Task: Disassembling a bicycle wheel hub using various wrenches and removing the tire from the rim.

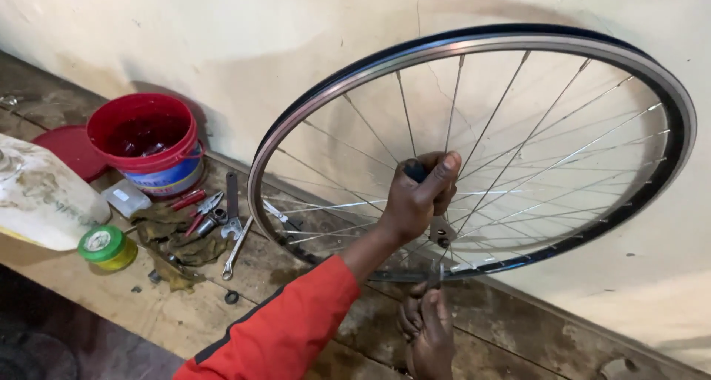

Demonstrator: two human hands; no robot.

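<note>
A spoked bicycle wheel [296,121] with a silver rim and no tyre stands upright on a wooden bench [111,291], leaning against the wall. My left hand [418,198], on a red-sleeved arm, reaches through to the wheel's centre and grips a dark blue handle [415,170] just above the hub [443,233]. Below the hub, my right hand [427,332] holds a flat metal spanner [432,275] up against the axle area. The hub end of the handled tool is hidden behind my fingers.
Left of the wheel lie red-handled pliers [198,206], two spanners [235,232] and a dirty rag [174,239]. A red bucket [148,147], a red lid [67,150], a white plastic jug [44,198] and a green-lidded tin [107,247] stand farther left.
</note>
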